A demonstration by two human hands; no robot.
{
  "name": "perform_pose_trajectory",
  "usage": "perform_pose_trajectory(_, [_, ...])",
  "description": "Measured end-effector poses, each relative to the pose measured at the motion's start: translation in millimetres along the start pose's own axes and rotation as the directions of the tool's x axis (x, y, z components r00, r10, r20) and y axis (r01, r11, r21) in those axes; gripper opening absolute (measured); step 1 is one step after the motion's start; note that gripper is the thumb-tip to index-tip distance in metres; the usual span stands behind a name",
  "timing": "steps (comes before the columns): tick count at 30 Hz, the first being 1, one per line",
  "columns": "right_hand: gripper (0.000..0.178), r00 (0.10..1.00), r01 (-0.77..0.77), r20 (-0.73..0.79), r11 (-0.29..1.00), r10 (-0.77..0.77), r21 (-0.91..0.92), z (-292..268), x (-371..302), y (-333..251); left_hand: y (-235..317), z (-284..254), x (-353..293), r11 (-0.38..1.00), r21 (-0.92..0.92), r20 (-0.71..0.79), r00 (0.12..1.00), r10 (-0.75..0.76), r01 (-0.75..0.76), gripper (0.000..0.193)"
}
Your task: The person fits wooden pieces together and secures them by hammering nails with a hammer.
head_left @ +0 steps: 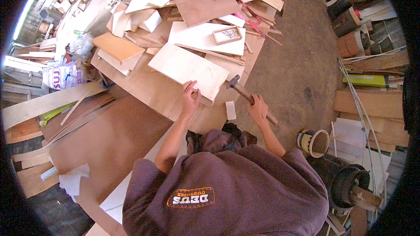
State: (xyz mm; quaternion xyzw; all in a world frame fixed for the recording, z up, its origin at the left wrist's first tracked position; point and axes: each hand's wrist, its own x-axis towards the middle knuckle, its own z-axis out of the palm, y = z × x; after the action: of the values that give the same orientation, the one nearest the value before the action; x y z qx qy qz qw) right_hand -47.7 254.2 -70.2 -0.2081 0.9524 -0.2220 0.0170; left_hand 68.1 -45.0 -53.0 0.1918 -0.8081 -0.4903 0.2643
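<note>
A pale wooden board (186, 63) lies slantwise on top of a flat wooden sheet, with another piece beneath its near edge. My left hand (190, 96) is at that near edge, fingertips drawn together over the wood; anything pinched between them is too small to make out. Wrapped round the wooden handle of a hammer (243, 91), my right hand (258, 108) is to the right of the board. The hammer's dark metal head is just beyond the board's right end. A small white block (230, 110) lies between my hands, nearer to my body.
Beyond the board sits a small wooden box (227, 35) with small metal pieces, on a white panel (181, 35). Offcuts (208, 6) pile up at the far side. A bucket (313, 143) stands on the floor at right. A brown sheet (111, 135) lies at left.
</note>
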Motion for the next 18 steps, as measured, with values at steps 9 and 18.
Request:
perform_pose_trajectory(9, [0.031,0.991,-0.032,0.114,0.715,-0.066,0.698,-51,22,-74,29,-8,3,0.982,-0.029,0.024,0.982,-0.186,0.187,0.007])
perform_pose_trajectory(18, [0.032,0.929,-0.075,0.353,0.874,-0.115,0.48,-57,45,-142,0,-9,-2,0.981,0.187,-0.033,0.998,0.053,-0.046,0.011])
